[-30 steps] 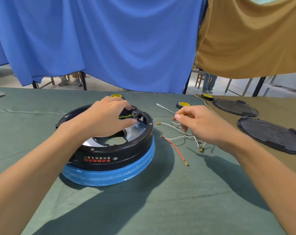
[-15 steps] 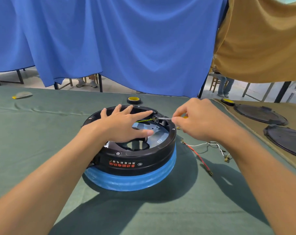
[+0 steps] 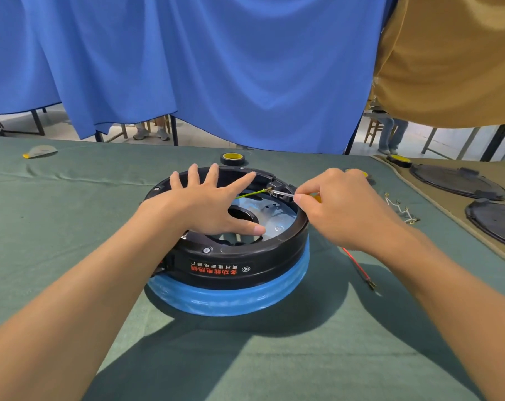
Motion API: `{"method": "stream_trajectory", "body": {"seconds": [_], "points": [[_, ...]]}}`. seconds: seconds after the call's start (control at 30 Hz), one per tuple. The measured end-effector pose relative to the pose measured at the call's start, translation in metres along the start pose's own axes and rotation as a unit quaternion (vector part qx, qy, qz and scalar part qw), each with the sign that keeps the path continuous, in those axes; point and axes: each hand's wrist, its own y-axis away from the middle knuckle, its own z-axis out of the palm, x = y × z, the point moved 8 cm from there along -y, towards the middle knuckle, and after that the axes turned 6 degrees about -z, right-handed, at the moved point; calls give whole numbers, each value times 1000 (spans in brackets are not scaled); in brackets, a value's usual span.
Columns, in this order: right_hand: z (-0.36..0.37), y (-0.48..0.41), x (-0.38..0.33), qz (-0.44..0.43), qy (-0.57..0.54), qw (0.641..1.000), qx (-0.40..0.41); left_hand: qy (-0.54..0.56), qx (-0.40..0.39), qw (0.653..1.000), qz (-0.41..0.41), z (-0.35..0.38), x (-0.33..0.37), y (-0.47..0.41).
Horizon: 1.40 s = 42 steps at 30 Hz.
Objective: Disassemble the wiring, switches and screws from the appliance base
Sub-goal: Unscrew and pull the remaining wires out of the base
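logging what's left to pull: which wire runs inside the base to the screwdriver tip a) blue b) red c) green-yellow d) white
c: the green-yellow wire crosses the inside of the appliance base to the tip of the screwdriver held in the right hand, while the red wire and white wires lie loose on the table.

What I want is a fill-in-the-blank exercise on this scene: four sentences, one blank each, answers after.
1. The right hand aims a screwdriver at the end of a ____ wire in the base.
2. The left hand rests, fingers spread, on the ____.
3. The base's lower band is ____.
4. The loose wire nearest the base is ____.

Answers: green, base, blue, red.
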Motion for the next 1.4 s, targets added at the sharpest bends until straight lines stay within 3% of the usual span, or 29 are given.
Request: {"method": "stream_trajectory", "body": {"seconds": [0.6,0.73,1.07,1.4], "points": [[2,0,-2,-44,-7,999,22,-3,-27,1000,9,2,2,0],[-2,-7,11,-33,-63,997,4,0,-28,1000,5,2,2,0],[0,0,9,-36,-52,998,19,-15,31,999,20,-18,8,2],[1,0,5,-51,-59,997,25,-16,-43,999,18,-26,15,-2]]}}
